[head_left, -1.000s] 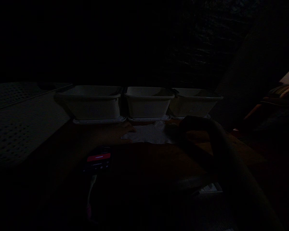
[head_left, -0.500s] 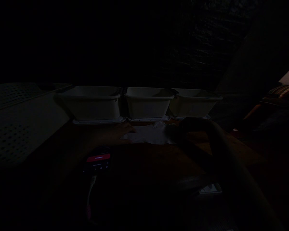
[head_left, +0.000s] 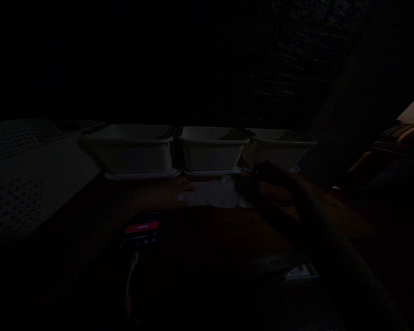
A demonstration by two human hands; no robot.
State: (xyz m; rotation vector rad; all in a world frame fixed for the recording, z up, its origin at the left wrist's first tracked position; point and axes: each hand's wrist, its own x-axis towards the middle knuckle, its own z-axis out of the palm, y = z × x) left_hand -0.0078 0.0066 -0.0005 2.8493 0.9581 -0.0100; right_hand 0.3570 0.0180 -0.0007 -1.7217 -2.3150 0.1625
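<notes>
The picture is very dark. A flat white cloth-like sheet (head_left: 215, 193) with an uneven edge lies on the wooden table. My left hand (head_left: 177, 187), barely visible, rests at the sheet's left edge with its fingers stretched out. Beyond the sheet's right end, my right hand (head_left: 267, 171) is raised in front of the right-hand bin (head_left: 276, 149), its fingers curled downward and together. Whatever may be between them is lost in the dark.
Behind the sheet stand two more pale bins, the left one (head_left: 138, 156) and the middle one (head_left: 214, 156). A perforated basket (head_left: 37, 184) stands at far left. Nearer me lie a lit phone (head_left: 141, 227) with a cable (head_left: 130, 273) and a small pale rectangular object (head_left: 301, 271).
My right hand has risen slightly toward the right-hand bin. A small crumpled pale thing at the sheet's far edge no longer shows there. The view has darkened; my left hand remains nearby.
</notes>
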